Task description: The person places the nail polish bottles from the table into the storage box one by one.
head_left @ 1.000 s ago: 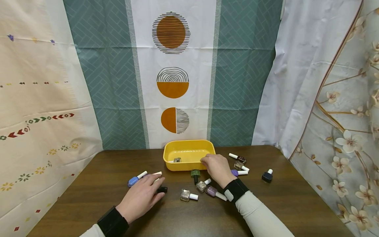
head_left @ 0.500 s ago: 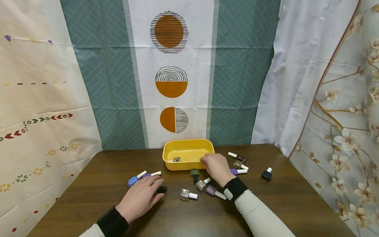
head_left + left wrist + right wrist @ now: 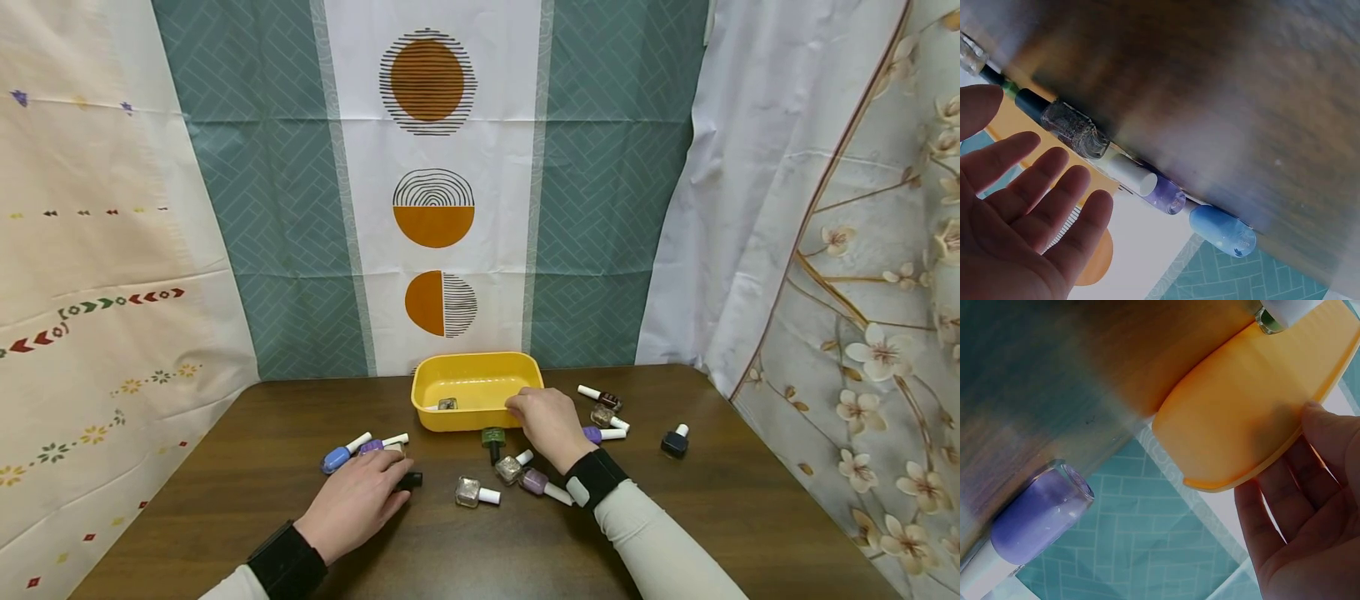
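Observation:
My right hand [image 3: 552,425] holds the near right rim of a yellow plastic bin [image 3: 453,422]. In the right wrist view its thumb lies on the outer wall, with the fingers behind the rim. A glitter nail polish bottle [image 3: 447,404] lies inside the bin. My left hand [image 3: 354,504] hovers with loosely spread fingers, nothing in its palm [image 3: 1010,256]. Close to it are a blue nail polish bottle [image 3: 337,459], a purple one [image 3: 371,447] and a dark glittery one [image 3: 1075,128] with a black cap, partly hidden by the hand in the head view.
Before the bin lie a green bottle [image 3: 492,436], two silver glitter bottles [image 3: 467,492] and a mauve one [image 3: 534,482]. Right of my right hand are purple [image 3: 592,434], gold glitter [image 3: 602,415], dark red [image 3: 611,402] and black [image 3: 674,445] bottles. Curtains hang behind the wooden table [image 3: 480,558].
My left hand has drawn back slightly, so more of the purple bottle and a pale bottle beside it shows. The right hand stays on the bin's rim. The head view has shifted a little.

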`<state>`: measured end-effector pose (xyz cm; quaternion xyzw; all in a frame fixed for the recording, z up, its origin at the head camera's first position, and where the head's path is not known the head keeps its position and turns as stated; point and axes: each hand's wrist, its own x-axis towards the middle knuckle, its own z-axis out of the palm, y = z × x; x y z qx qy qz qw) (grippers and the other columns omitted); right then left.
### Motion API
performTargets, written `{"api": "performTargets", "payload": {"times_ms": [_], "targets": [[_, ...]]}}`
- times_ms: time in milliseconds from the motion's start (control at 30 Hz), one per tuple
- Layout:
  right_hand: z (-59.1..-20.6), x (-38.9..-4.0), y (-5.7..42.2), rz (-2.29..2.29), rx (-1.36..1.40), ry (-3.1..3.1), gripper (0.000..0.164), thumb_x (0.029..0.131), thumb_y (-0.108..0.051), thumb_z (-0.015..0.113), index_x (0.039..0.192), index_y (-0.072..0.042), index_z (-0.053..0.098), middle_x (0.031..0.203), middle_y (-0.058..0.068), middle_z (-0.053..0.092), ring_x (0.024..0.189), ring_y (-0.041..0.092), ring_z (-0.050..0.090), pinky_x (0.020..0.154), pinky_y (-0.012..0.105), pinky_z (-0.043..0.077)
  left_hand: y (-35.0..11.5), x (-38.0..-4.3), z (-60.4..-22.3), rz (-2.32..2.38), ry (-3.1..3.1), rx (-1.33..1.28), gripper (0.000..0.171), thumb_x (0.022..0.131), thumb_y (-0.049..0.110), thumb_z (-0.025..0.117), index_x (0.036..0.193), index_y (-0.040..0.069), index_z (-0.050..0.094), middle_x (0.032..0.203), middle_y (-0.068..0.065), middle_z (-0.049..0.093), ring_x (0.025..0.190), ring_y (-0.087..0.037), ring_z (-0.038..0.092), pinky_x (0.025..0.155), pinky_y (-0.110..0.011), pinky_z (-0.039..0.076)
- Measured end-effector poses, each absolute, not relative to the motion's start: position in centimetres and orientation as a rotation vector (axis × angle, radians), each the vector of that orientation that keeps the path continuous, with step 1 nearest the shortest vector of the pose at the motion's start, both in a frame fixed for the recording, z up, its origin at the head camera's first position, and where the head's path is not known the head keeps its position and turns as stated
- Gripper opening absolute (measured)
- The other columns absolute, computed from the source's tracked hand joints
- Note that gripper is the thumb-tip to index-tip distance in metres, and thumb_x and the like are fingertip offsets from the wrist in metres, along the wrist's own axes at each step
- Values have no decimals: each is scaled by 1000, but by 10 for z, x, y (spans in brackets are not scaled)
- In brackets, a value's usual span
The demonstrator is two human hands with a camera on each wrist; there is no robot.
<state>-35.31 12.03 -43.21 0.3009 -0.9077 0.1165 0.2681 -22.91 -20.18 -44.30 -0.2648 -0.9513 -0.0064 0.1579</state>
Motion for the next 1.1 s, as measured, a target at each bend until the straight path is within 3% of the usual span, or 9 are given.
{"api": "performTargets", "payload": {"times_ms": [1100], "targets": [[-432,-353,120,310,805,-2470,8,98,-9,84,100,-17,85,87,-1,75,82,23,73,82,46,61,-202,-236,-446,41,-2753,-751,37,95,26,90,127,11,79,123,-5,74,117,-27,70,107,-49,58]]}}
